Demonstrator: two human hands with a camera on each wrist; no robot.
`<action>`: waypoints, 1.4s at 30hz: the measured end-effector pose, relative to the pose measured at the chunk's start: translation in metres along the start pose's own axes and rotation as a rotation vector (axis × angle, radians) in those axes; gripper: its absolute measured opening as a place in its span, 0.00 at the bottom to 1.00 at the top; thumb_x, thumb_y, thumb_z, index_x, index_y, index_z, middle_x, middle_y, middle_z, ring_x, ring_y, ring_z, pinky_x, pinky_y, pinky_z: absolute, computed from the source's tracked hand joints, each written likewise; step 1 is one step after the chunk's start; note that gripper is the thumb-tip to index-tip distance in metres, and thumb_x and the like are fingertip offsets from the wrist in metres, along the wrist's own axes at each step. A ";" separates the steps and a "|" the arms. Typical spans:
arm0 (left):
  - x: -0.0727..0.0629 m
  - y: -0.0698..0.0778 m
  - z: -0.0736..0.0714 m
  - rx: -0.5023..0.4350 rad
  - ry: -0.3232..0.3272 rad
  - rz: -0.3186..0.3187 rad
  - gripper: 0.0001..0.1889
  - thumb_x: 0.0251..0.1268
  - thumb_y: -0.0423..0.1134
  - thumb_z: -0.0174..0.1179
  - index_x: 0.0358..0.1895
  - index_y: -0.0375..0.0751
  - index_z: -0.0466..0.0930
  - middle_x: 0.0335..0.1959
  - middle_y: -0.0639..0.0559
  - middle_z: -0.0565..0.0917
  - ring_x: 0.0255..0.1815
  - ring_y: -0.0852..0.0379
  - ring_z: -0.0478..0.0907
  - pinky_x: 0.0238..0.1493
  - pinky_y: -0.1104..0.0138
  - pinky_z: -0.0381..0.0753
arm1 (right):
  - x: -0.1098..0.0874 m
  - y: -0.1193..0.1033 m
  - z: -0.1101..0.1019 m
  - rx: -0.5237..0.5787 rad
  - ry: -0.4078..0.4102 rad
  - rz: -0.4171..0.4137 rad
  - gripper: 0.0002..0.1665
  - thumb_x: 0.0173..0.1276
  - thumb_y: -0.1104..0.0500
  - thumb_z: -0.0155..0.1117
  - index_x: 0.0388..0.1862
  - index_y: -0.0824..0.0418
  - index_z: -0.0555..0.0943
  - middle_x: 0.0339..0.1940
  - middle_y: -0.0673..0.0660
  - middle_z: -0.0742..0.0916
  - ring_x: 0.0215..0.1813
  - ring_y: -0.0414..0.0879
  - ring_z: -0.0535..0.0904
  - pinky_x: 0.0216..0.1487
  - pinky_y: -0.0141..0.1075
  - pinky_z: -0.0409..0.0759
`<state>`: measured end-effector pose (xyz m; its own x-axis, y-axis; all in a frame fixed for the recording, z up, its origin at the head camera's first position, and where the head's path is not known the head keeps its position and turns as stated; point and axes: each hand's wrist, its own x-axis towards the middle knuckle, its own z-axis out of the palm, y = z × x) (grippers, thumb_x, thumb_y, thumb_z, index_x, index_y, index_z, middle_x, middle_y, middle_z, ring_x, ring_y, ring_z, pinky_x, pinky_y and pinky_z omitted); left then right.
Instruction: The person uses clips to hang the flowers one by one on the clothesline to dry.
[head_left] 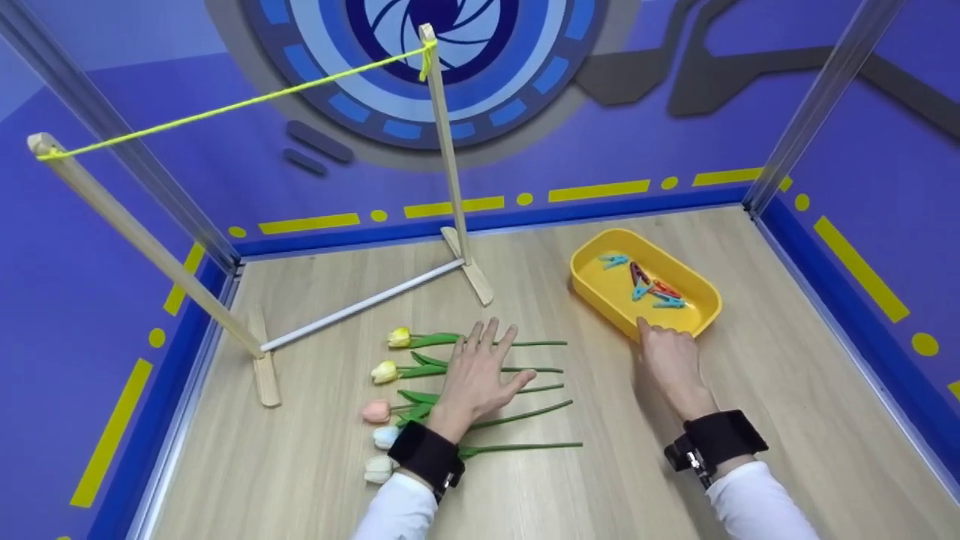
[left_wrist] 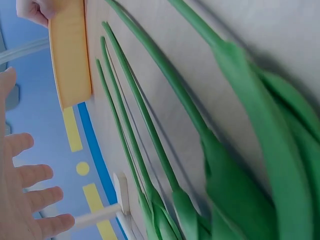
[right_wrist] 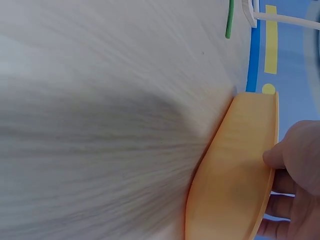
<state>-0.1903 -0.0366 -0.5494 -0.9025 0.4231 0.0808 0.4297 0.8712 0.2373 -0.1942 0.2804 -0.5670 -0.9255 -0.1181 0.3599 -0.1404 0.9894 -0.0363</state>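
Note:
My left hand (head_left: 474, 379) is spread flat over several artificial tulips laid side by side on the wooden table. The left wrist view shows its straight fingers (left_wrist: 37, 200) raised above the green stems (left_wrist: 150, 115), holding nothing. Two blossoms are yellow, including the far yellow tulip (head_left: 399, 337); a pink tulip (head_left: 376, 411), a pale blue tulip (head_left: 385, 437) and a white tulip (head_left: 379, 469) lie nearer. At the right, my right hand (head_left: 670, 364) grips the near rim of a yellow plastic tray (head_left: 600, 283), its thumb against the outer wall, fingers over the rim.
Several small clothespins (head_left: 651, 289), blue, red and dark, lie inside the tray. At the back left stands a wooden frame (head_left: 448, 150) with a yellow string (head_left: 247, 100) tied between its posts and a white rod (head_left: 364, 305) low down. Blue printed panels (head_left: 525, 165) enclose the table.

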 end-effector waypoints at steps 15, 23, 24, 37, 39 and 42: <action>0.004 0.014 0.007 0.011 -0.011 0.012 0.41 0.67 0.75 0.40 0.77 0.57 0.58 0.79 0.44 0.61 0.79 0.41 0.57 0.74 0.43 0.61 | -0.015 -0.016 -0.002 0.012 0.014 0.122 0.14 0.63 0.72 0.56 0.47 0.75 0.80 0.22 0.70 0.84 0.24 0.67 0.81 0.27 0.56 0.76; -0.001 0.009 0.006 0.042 0.002 0.012 0.41 0.67 0.75 0.39 0.77 0.57 0.58 0.78 0.44 0.61 0.79 0.42 0.58 0.74 0.43 0.62 | -0.018 -0.024 -0.002 0.062 0.151 0.195 0.16 0.65 0.65 0.62 0.48 0.74 0.80 0.30 0.73 0.85 0.30 0.69 0.81 0.28 0.58 0.76; -0.002 0.007 0.006 0.046 0.005 0.008 0.41 0.67 0.75 0.39 0.77 0.57 0.58 0.78 0.44 0.61 0.79 0.42 0.58 0.74 0.43 0.62 | -0.017 -0.025 -0.002 0.077 0.173 0.197 0.17 0.65 0.63 0.63 0.50 0.73 0.80 0.33 0.73 0.86 0.33 0.69 0.81 0.30 0.58 0.77; -0.037 -0.054 -0.009 0.003 0.123 -0.109 0.38 0.70 0.69 0.45 0.75 0.49 0.63 0.75 0.39 0.66 0.77 0.36 0.60 0.73 0.40 0.61 | 0.012 -0.072 0.010 0.291 0.092 -0.068 0.24 0.65 0.61 0.67 0.59 0.66 0.79 0.60 0.71 0.81 0.58 0.67 0.80 0.55 0.59 0.79; -0.049 -0.071 -0.012 -0.008 0.145 -0.146 0.39 0.69 0.69 0.46 0.75 0.48 0.64 0.75 0.39 0.66 0.77 0.35 0.60 0.74 0.41 0.60 | 0.017 -0.082 0.015 0.293 0.047 -0.123 0.24 0.65 0.60 0.67 0.60 0.65 0.79 0.63 0.71 0.80 0.61 0.67 0.78 0.57 0.59 0.78; -0.068 -0.097 -0.017 -0.020 0.182 -0.211 0.39 0.68 0.69 0.49 0.74 0.47 0.64 0.75 0.37 0.66 0.76 0.34 0.60 0.75 0.41 0.59 | 0.025 -0.097 0.023 0.271 0.016 -0.210 0.25 0.66 0.59 0.67 0.60 0.66 0.78 0.64 0.71 0.80 0.64 0.67 0.77 0.60 0.58 0.78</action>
<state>-0.1712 -0.1540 -0.5617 -0.9634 0.1793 0.1992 0.2322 0.9297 0.2860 -0.2120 0.1797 -0.5756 -0.8611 -0.3135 0.4003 -0.4176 0.8852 -0.2050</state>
